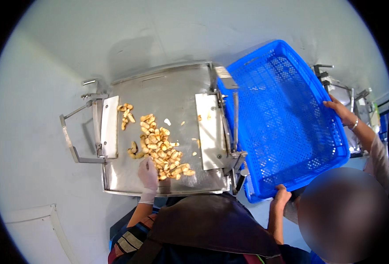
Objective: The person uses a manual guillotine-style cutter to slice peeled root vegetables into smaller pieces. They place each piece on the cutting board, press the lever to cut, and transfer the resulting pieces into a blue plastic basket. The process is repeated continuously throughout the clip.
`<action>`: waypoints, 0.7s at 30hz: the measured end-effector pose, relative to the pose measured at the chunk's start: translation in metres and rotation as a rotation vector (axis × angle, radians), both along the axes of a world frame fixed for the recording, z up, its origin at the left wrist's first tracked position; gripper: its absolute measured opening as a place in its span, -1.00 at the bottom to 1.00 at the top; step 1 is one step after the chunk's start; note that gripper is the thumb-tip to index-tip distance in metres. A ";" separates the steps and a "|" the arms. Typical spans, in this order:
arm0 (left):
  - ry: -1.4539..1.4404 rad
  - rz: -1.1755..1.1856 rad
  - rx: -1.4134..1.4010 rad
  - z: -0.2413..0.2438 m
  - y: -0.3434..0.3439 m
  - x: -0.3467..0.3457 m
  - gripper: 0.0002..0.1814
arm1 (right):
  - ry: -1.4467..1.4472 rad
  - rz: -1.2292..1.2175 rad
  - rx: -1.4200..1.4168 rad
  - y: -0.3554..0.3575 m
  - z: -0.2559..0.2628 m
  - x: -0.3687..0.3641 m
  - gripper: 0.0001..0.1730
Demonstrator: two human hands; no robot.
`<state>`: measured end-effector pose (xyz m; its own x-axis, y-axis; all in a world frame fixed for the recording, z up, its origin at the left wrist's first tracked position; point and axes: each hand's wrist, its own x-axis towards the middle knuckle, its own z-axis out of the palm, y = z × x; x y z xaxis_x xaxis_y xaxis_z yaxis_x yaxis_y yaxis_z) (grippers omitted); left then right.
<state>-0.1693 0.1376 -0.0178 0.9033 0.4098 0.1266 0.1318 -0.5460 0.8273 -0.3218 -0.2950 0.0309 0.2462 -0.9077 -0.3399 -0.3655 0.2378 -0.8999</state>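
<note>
My left hand [147,175], in a thin whitish glove, touches the near left edge of a heap of yellow-brown, lumpy, pod-like pieces [161,147]; whether it pinches one is unclear. The heap lies on a stainless-steel work tray [174,85]. Smaller groups of these pieces [126,115] lie to its left. At the lower right, what appears to be my bare right hand [282,195] grips the near rim of a large blue perforated plastic crate [280,115]. The crate is tilted beside the tray, and its visible inside holds no pieces.
White plates [110,127] [209,132] with metal lever frames stand on both sides of the tray. Small pale scraps [167,122] lie on it. A co-worker's hand with a bracelet [340,110] holds the crate's far right rim. Another metal fixture [341,95] stands behind.
</note>
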 end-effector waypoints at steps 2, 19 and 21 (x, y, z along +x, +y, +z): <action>-0.051 0.027 -0.003 -0.012 0.013 0.006 -0.81 | 0.010 -0.020 0.017 -0.007 -0.001 -0.005 -0.86; 0.045 -0.123 0.232 -0.009 0.121 0.002 -0.75 | 0.175 -0.022 0.302 0.039 -0.055 0.053 -0.79; 0.042 -0.185 0.215 -0.009 0.119 0.001 -0.73 | 0.073 -0.070 0.329 0.033 -0.107 0.034 -0.77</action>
